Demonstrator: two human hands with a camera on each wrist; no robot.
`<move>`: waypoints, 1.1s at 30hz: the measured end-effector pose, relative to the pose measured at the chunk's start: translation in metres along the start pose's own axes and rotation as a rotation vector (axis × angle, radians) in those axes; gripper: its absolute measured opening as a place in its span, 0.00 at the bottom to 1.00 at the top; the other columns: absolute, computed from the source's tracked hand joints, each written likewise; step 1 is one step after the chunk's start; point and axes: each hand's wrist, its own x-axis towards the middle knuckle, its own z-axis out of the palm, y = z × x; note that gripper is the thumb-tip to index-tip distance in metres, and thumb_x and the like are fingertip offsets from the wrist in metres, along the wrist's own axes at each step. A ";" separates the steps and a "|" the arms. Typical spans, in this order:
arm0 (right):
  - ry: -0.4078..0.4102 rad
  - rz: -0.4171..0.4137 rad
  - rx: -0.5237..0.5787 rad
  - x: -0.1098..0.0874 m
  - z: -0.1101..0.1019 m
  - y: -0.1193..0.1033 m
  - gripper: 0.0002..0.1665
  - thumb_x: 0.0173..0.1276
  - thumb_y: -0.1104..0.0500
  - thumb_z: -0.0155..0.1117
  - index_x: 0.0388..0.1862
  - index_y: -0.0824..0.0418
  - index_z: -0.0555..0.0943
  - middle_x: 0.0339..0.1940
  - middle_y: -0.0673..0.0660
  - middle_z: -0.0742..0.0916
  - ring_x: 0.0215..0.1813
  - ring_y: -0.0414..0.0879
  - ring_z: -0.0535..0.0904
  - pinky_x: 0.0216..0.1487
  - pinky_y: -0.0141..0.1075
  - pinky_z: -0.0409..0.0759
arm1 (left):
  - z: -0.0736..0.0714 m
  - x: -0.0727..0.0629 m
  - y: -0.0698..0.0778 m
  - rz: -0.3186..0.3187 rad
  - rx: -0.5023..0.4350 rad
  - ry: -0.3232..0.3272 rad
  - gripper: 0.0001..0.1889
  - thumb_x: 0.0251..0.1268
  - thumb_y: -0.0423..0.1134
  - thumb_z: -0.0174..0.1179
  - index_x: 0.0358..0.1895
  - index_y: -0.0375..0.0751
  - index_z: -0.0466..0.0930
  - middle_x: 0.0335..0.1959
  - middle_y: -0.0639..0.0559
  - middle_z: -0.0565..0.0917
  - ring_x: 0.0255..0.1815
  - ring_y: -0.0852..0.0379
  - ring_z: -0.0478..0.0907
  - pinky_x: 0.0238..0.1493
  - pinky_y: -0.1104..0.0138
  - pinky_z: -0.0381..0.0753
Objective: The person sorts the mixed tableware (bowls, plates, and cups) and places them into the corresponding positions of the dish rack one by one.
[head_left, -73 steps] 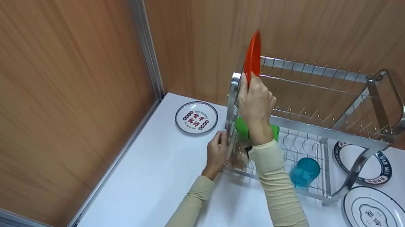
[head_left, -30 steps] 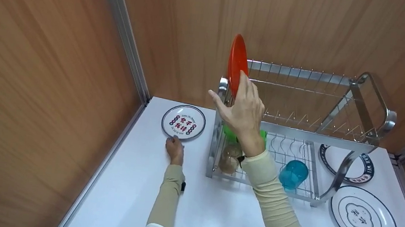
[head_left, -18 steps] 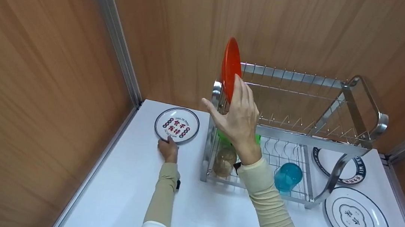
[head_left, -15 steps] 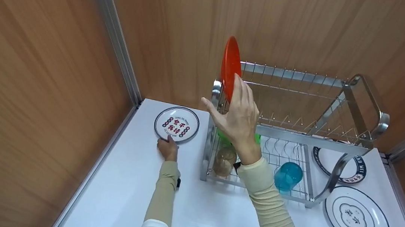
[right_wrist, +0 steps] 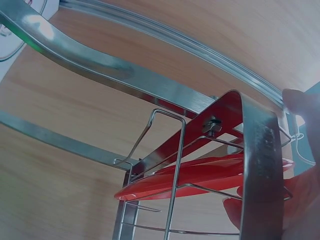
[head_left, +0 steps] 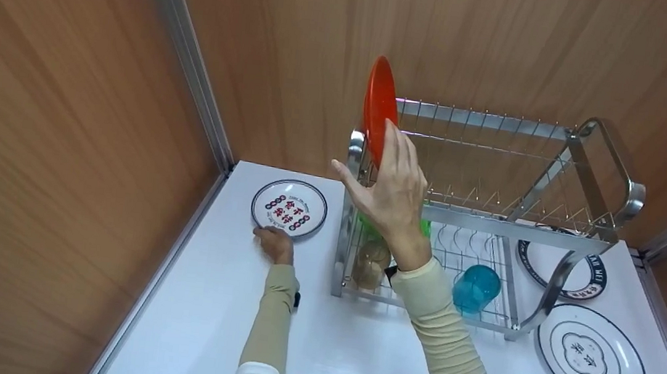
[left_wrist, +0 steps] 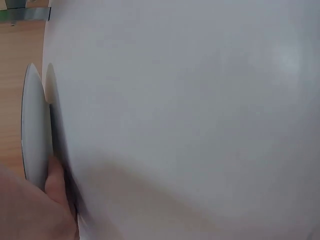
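In the head view my left hand pinches the near rim of a small white plate with red characters and a dark rim. The left wrist view shows that plate edge-on, a finger beneath its rim. My right hand is up at the left end of a two-tier metal dish rack. Its fingers are straight and its thumb spread, with fingertips against a red plate that stands on edge in the top tier. Rack bars partly cover the red plate in the right wrist view.
On the rack's lower tier are a brownish clear cup, a blue cup and a partly hidden green item. Right of the rack lie a dark-rimmed plate and a large oval plate. Wooden walls enclose the table.
My left hand has moved left from the rack's post to the small plate and taken its rim. My right hand has loosened its grip on the red plate and straightened its fingers.
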 end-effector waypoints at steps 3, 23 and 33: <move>0.000 -0.006 0.002 0.000 -0.001 0.001 0.54 0.62 0.30 0.67 0.75 0.65 0.69 0.70 0.62 0.79 0.69 0.55 0.75 0.62 0.53 0.79 | -0.001 0.000 0.000 0.004 -0.066 0.001 0.23 0.86 0.36 0.32 0.72 0.23 0.55 0.51 0.26 0.77 0.47 0.37 0.78 0.52 0.51 0.80; 0.021 -0.060 0.113 -0.016 -0.040 0.025 0.62 0.56 0.41 0.80 0.79 0.67 0.59 0.79 0.65 0.66 0.80 0.54 0.57 0.77 0.51 0.62 | -0.005 -0.012 0.001 -0.011 -0.220 -0.093 0.29 0.87 0.39 0.26 0.81 0.26 0.34 0.78 0.25 0.53 0.78 0.38 0.58 0.79 0.60 0.55; 0.032 -0.072 0.155 -0.031 -0.053 0.034 0.58 0.58 0.46 0.80 0.78 0.67 0.60 0.78 0.64 0.67 0.80 0.55 0.58 0.77 0.54 0.60 | -0.030 -0.025 0.015 0.027 -0.312 -0.080 0.26 0.87 0.43 0.23 0.77 0.32 0.48 0.63 0.32 0.72 0.61 0.41 0.74 0.65 0.57 0.74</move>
